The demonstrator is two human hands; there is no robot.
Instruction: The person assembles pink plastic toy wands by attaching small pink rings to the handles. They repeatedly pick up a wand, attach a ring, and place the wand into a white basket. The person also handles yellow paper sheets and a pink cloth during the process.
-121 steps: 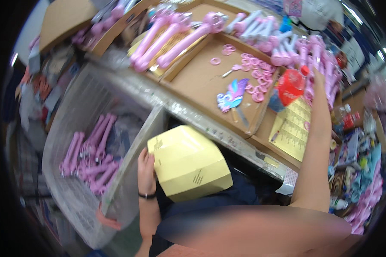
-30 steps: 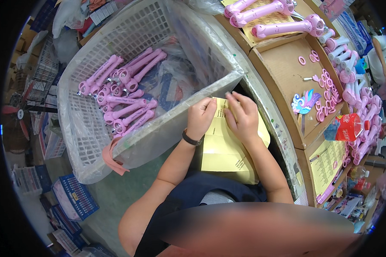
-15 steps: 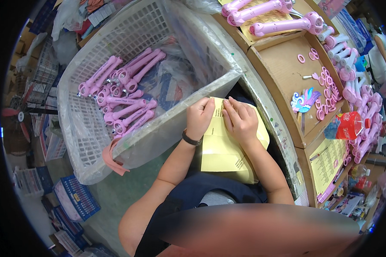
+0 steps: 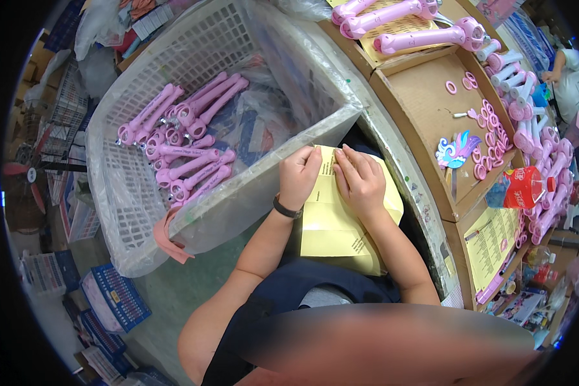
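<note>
A creased yellow printed paper sheet [image 4: 331, 225] lies across my lap, its far edge held up between my two hands. My left hand [image 4: 297, 174], with a dark band at the wrist, is closed on the sheet's left edge, thumb on top. Opposite it, my right hand [image 4: 365, 181] is closed on the far right part, its fingers bent and pressed together. The sheet's right side bulges out past the right hand. Left of my hands stands a large white plastic basket [image 4: 283, 154] holding several pink toy wands [image 4: 196, 164].
On the right, a cardboard tray [image 4: 418, 96] holds pink rings [image 4: 489, 128] and a winged ornament [image 4: 457, 151]. A red-labelled bottle [image 4: 524, 188] lies beside more pink wands [image 4: 547, 174]. A fan [image 4: 29, 174] stands far left. Another person [image 4: 569, 83] is at the far right.
My hands and the yellow sheet stay almost where they were. At the far right, the other person has shifted, with an arm now bent up.
</note>
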